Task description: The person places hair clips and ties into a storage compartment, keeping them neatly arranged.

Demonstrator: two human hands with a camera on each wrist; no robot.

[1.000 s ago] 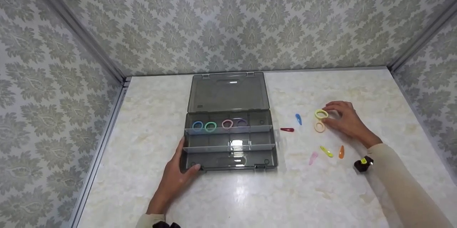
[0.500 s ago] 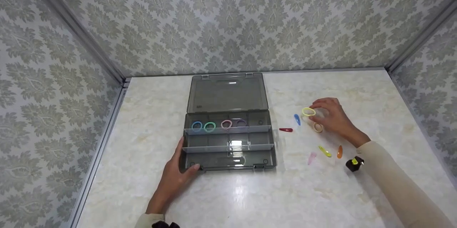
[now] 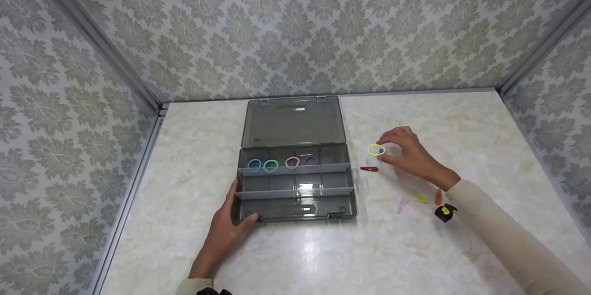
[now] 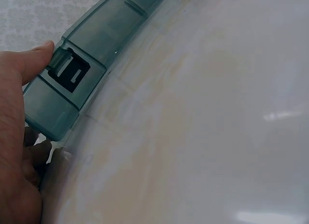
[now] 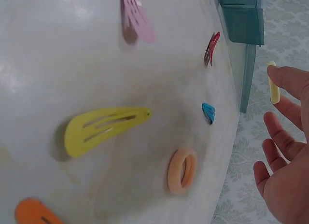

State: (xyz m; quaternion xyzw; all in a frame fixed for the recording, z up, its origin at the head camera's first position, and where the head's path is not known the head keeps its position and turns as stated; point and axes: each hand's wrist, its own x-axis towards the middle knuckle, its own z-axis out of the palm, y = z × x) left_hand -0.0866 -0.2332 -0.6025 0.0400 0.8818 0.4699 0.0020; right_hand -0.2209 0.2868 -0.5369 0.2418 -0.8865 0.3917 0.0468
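Observation:
My left hand [image 3: 226,232] grips the front left corner of a dark translucent organizer box [image 3: 272,207], thumb at its latch [image 4: 60,62] in the left wrist view. The lid [image 3: 295,124] lies folded back. Between thumb and index finger, my right hand [image 3: 406,155] pinches a yellow hair tie [image 5: 273,84], raised above the table right of the box. A blue snap clip [image 3: 380,150] shows through that ring in the head view. In the box's back row lie blue [image 3: 248,165], green [image 3: 264,166], pink [image 3: 286,163] and purple hair ties.
Right of the box lie red [image 3: 369,169], pink [image 3: 402,205], yellow [image 3: 419,196] and orange [image 3: 438,197] snap clips. A peach hair tie [image 5: 175,172] rests near them, hidden behind my right hand in the head view. Patterned walls [image 3: 295,32] enclose the table.
My right hand has lifted the yellow hair tie away from beside the peach one and carried it left toward the box, over the blue clip. My left hand keeps its place.

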